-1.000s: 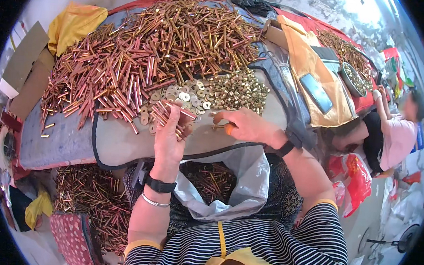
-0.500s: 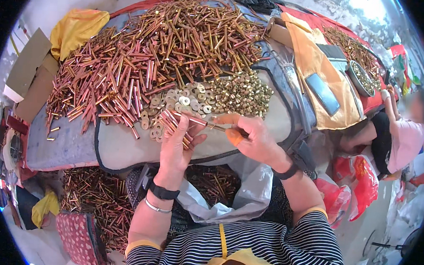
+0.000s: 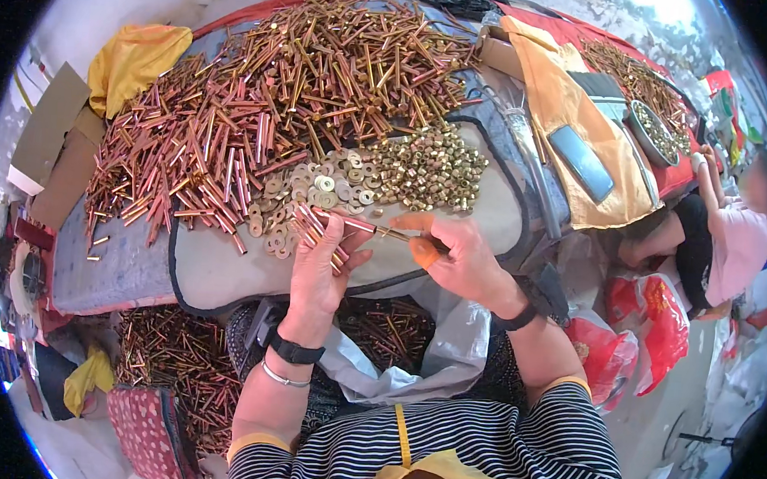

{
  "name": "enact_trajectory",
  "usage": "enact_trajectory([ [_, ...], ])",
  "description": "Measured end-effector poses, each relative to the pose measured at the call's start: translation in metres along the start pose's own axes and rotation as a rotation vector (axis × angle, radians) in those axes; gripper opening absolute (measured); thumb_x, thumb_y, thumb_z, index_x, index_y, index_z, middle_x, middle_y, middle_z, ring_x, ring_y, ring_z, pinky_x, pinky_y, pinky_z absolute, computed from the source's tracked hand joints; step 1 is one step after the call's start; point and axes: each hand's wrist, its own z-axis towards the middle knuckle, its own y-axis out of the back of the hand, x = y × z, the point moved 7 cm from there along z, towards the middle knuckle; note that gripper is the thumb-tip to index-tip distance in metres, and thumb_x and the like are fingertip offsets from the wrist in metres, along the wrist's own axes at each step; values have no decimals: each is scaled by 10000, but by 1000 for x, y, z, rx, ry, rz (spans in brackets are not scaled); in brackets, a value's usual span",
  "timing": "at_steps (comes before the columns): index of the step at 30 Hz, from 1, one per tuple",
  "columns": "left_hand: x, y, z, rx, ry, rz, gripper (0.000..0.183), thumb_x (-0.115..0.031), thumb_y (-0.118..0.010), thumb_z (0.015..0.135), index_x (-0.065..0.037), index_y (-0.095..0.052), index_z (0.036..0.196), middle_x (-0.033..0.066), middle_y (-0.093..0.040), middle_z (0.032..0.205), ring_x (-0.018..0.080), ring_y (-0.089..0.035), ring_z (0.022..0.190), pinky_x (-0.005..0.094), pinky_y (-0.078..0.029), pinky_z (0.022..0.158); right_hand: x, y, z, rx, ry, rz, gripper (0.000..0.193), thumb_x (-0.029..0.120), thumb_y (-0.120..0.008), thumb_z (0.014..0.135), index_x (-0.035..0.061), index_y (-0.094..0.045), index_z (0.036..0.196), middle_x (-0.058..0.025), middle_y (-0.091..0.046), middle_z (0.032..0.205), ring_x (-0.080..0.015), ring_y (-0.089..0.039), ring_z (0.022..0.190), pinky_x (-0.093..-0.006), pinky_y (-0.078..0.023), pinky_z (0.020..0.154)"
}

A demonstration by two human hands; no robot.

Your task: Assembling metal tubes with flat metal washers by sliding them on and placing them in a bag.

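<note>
Several slim copper-coloured metal tubes (image 3: 304, 223) are bunched in my left hand (image 3: 316, 275), whose fingers are closed round them. One tube (image 3: 354, 224) points right from that hand. At its end is a thin metal rod (image 3: 394, 234), pinched by my right hand (image 3: 467, 259), which wears orange finger covers. A dark part shows inside the right palm; its kind is unclear. Just beyond my hands lie loose flat washers (image 3: 339, 178). Small brass-coloured nuts (image 3: 432, 166) are heaped to their right. Behind spreads a large pile of copper-coloured tubes and bolts (image 3: 306, 71).
A grey mat (image 3: 217, 274) with a black edge covers the near table. At right, an orange cloth (image 3: 531, 65) carries a phone (image 3: 581, 166), beside a bowl of small parts (image 3: 652, 134). A white sack (image 3: 452, 343) lies across my lap. Another person (image 3: 735, 236) sits far right.
My hands hold nearly the same pose, with the rod still at the tube's end. The whole view has shifted slightly.
</note>
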Motion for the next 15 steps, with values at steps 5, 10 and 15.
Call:
enact_trajectory([
  [5, -1, -1, -1, 23, -15, 37, 167, -243, -607, 902, -112, -595, 1005, 74, -666, 973, 215, -663, 912, 356, -582, 672, 0, -3, 1, 52, 85, -92, 221, 19, -601, 795, 35, -652, 1010, -141, -536, 582, -246, -511, 479, -344, -391, 463],
  [10, 2, -3, -2, -27, 12, 25, 168, -240, -608, 902, -119, -592, 1016, 77, -666, 986, 215, -662, 920, 356, -582, 669, 1, -3, -5, -94, 56, 63, 216, 18, -610, 797, 36, -657, 1007, -139, -527, 567, -234, -506, 466, -339, -388, 450],
  [15, -1, -1, -3, -2, 21, 17, 164, -238, -607, 903, -118, -593, 1014, 76, -668, 982, 214, -662, 919, 350, -580, 668, 3, -3, -1, -35, 51, -32, 225, 4, -612, 802, 38, -657, 1020, -122, -549, 586, -211, -505, 467, -318, -393, 450],
])
